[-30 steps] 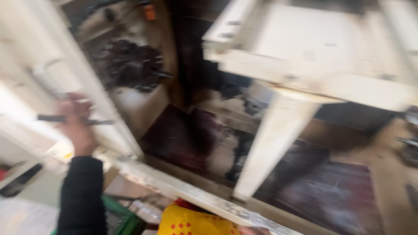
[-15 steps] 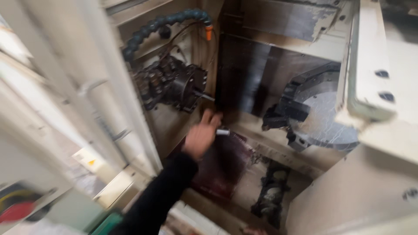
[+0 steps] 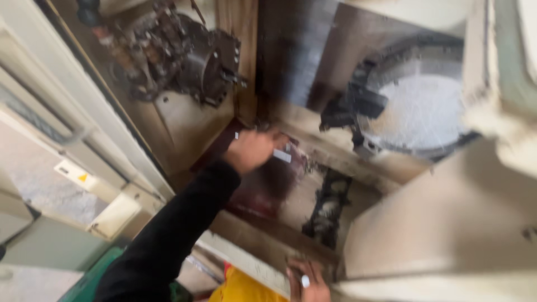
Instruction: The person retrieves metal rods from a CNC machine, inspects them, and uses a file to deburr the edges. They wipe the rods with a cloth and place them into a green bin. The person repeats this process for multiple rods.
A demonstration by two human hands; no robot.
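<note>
The left hand (image 3: 254, 150), in a black sleeve (image 3: 168, 235), was reached deep into the open machine (image 3: 184, 112) and was closed around a small pale metal piece (image 3: 282, 156), one end of which stuck out past the fingers. The piece was held just above the dark red floor (image 3: 263, 190) of the enclosure, below the dark, greasy chuck (image 3: 210, 67). The right hand (image 3: 307, 281) was laid flat, fingers spread, on the pale lower ledge (image 3: 251, 263), gripping nothing. A firm pinch and a steady wrist would probably serve best here, with the sleeve kept off the chuck's jaws. The round grey turret (image 3: 414, 106) looked rough and speckled; the cream panels (image 3: 447, 223) were smooth and scuffed. The picture was blurred, so finer detail could not be told.
</note>
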